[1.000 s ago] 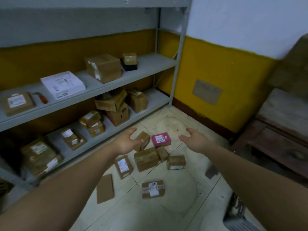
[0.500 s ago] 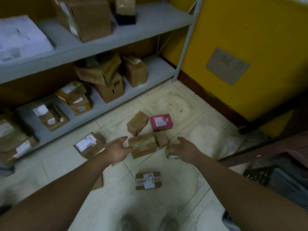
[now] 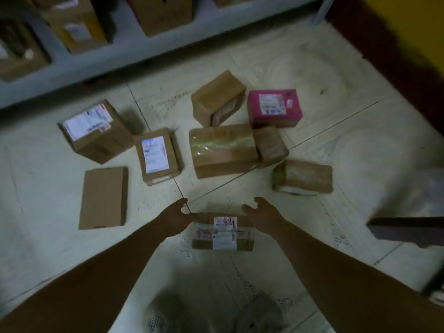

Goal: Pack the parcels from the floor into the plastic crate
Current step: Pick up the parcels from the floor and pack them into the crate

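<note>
A small taped parcel [image 3: 223,233] lies flat on the tiled floor [image 3: 360,152], nearest of all to the person, and it is flanked by both hands. The left hand [image 3: 176,218] is set at the parcel's 9 o'clock end, fingers spread and uncurled, and appears to be touching or just short of the far left corner; contact cannot be told for certain. The right hand [image 3: 260,213] is held at about 1 o'clock from the parcel's middle, likewise spread and holding nothing, just beside the far right corner. The parcel's long axis runs from 9 to 3 o'clock, so that its short ends face the two palms, which suits a two-handed squeeze from the sides. Neither hand is clearly nearer; the left seems slightly closer to the cardboard.

Nothing has yet been lifted. Beyond the hands, toward 12 o'clock, the other parcels remain on the floor: a tape-wrapped brown box [image 3: 222,150] at the centre, a pink box [image 3: 275,108] at 1 o'clock, a labelled carton [image 3: 95,131] at 10 o'clock, a flat cardboard mailer [image 3: 103,198] at 9 o'clock, and a squat brown parcel [image 3: 302,176] at 2 o'clock. A grey shelf [image 3: 144,51] carrying more boxes is seen along the top edge.

The plastic crate is not clearly in view, so its direction from the parcel cannot be stated. Packing is judged to be at its very beginning.
</note>
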{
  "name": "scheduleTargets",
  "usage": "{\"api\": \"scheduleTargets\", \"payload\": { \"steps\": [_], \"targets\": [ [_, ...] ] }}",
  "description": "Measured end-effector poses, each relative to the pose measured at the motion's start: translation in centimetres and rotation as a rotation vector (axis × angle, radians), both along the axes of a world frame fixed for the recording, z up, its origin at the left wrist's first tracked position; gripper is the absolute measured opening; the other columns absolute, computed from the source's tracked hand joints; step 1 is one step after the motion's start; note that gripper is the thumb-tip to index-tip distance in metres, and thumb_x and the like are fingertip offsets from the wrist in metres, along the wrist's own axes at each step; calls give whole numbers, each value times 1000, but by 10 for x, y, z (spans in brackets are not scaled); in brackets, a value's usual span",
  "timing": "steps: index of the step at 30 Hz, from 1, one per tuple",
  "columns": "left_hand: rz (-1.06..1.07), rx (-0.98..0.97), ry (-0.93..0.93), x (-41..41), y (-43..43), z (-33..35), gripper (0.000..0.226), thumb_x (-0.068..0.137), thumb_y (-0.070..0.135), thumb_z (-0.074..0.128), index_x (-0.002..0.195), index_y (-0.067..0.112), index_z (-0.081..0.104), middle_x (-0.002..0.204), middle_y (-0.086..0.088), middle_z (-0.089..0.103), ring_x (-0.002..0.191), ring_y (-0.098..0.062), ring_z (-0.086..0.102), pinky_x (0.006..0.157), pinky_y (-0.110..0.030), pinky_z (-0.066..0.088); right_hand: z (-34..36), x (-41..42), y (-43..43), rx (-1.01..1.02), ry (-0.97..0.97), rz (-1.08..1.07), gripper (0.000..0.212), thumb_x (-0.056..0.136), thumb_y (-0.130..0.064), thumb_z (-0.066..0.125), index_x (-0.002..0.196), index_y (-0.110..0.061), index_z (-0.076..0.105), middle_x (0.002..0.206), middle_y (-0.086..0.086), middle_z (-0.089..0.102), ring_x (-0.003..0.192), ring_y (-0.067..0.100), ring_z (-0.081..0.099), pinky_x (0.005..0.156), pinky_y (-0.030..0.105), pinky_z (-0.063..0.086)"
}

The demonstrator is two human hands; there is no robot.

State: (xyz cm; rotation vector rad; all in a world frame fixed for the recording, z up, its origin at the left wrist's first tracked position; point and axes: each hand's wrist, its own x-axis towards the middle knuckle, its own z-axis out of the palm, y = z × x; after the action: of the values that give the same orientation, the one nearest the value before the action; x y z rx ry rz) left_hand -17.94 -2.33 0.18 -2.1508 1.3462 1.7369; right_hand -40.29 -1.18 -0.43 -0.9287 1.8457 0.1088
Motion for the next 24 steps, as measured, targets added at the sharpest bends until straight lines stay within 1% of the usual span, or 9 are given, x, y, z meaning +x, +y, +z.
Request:
{"api": "scheduleTargets", "payload": {
  "steps": [2,5,7,8,11,13,15,19,24],
  "targets": [
    [11,37,21,-10,12,-48,73,88,25,64,148,16,24,150,-3,31,133,-26,38,101,-27,40,-55,0,11,51,-13,-61,68,96,-41,52,148,-6,25,147,17,40,130,33,44,103,37,38],
    [83,135,144,-17,32,-108,68,79,24,75,137,12,41,127,-2,54,105,-16,55,73,-25,56,-113,5,26,108,-59,-238,75,93,-41,56,146,-1,21,141,20,45,123,34,49,103,42,43],
    [89,181,191,-23,43,-127,30,81,24,72,108,17,61,100,1,67,89,-14,63,72,-28,57,-135,8,33,136,-100,-330,79,94,-39,53,149,-2,10,136,20,48,117,34,53,101,46,45],
    [93,173,215,-26,47,-127,8,86,19,66,94,20,64,89,2,68,84,-14,64,67,-23,54,-141,10,35,128,-104,-357,77,96,-38,51,149,-3,7,132,20,51,113,33,56,98,45,47],
    [123,101,263,-26,47,-121,10,90,14,60,93,18,69,88,1,72,81,-12,69,60,-17,53,-134,13,37,32,-36,-316,72,98,-39,47,149,-7,8,133,20,52,113,35,56,97,45,47],
    [176,49,271,-20,42,-92,10,88,16,63,96,20,67,89,4,72,77,-6,70,71,-26,59,-101,15,30,-32,-11,-285,73,97,-40,48,150,-10,9,137,20,49,117,37,55,99,47,47],
    [267,1,275,-15,34,-53,15,86,18,66,98,22,60,92,8,68,82,-8,65,80,-31,55,-59,17,21,-93,-4,-279,71,97,-39,50,150,-10,12,138,21,48,118,39,53,98,45,47],
    [446,-101,306,-6,15,61,40,86,18,67,116,26,42,94,3,58,79,-10,57,72,-27,48,59,24,-1,-186,-21,-304,67,95,-42,51,147,-13,20,140,17,48,121,37,51,97,41,42],
    [525,-166,399,23,5,229,31,87,20,65,103,37,44,99,2,62,91,-20,59,81,-39,47,234,46,-11,-306,-44,-331,68,92,-47,53,146,-17,27,140,15,49,124,36,49,102,44,41]
  ]
}}
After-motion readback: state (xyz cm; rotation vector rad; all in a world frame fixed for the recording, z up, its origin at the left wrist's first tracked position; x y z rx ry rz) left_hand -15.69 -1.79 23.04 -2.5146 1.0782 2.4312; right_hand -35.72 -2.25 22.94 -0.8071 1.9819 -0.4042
